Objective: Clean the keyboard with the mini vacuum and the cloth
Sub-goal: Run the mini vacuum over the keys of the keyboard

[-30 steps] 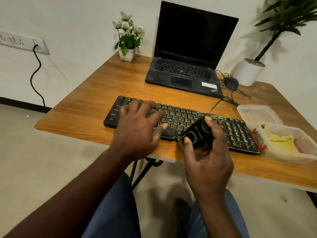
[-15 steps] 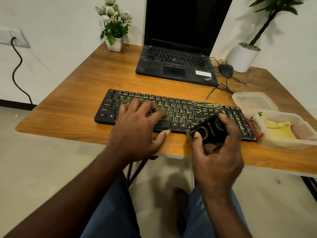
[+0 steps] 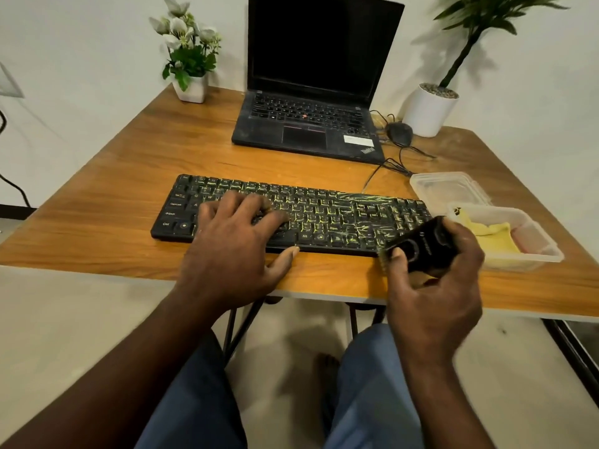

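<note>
A black keyboard [image 3: 324, 215] streaked with yellow-green dust lies along the near part of the wooden table [image 3: 129, 176]. My left hand [image 3: 236, 244] rests flat on its left half with fingers spread, holding nothing. My right hand [image 3: 434, 286] grips a small black mini vacuum [image 3: 418, 247] at the keyboard's near right corner, its brush end against the front edge. A yellow cloth [image 3: 489, 234] lies inside a clear plastic container [image 3: 531, 254] to the right of the keyboard.
A black open laptop [image 3: 311, 124] stands behind the keyboard. A second clear container [image 3: 447, 189], a black mouse [image 3: 400, 132] with tangled cables and a white plant pot [image 3: 428, 108] sit at the back right. A small flower pot [image 3: 191, 89] stands back left.
My right hand has carried the vacuum rightward along the keyboard's front edge, from the middle to its right end. My left hand stays on the keys. The view has shifted.
</note>
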`<state>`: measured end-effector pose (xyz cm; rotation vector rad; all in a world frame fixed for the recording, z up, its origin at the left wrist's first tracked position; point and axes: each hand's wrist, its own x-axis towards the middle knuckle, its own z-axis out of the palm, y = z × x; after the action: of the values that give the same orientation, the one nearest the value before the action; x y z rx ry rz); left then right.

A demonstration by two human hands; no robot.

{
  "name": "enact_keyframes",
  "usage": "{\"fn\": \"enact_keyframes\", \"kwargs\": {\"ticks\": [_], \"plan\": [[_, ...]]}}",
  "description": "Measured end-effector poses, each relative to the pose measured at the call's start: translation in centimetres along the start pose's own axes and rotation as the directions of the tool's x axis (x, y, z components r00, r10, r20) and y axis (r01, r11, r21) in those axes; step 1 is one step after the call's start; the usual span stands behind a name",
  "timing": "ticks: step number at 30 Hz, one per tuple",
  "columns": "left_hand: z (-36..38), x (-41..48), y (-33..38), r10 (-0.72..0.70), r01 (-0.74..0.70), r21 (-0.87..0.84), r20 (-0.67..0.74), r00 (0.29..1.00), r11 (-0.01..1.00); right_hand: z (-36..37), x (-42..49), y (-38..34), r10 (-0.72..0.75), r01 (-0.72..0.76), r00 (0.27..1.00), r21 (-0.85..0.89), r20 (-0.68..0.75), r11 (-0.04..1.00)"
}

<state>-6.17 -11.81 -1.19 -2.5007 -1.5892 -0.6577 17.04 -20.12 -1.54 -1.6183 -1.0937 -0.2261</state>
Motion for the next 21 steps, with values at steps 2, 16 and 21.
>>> {"fn": "enact_keyframes", "kwargs": {"ticks": [2,16,21], "plan": [[0.1,0.2,0.6,-0.010,0.010,0.001,-0.003,1.000,1.000,0.0,0.2,-0.1,0.009,-0.009,1.000,0.011,-0.006,1.000],[0.5,0.5,1.6,-0.054,0.054,0.002,-0.019,0.998,0.999,-1.6,0.8,2.3,0.029,-0.031,0.999,-0.047,-0.043,0.998],[0.3,0.1,3.1,0.136,-0.135,0.027,-0.073,0.988,0.991,-0.2,0.0,0.2,-0.123,0.122,0.992,0.043,0.034,0.992]]}}
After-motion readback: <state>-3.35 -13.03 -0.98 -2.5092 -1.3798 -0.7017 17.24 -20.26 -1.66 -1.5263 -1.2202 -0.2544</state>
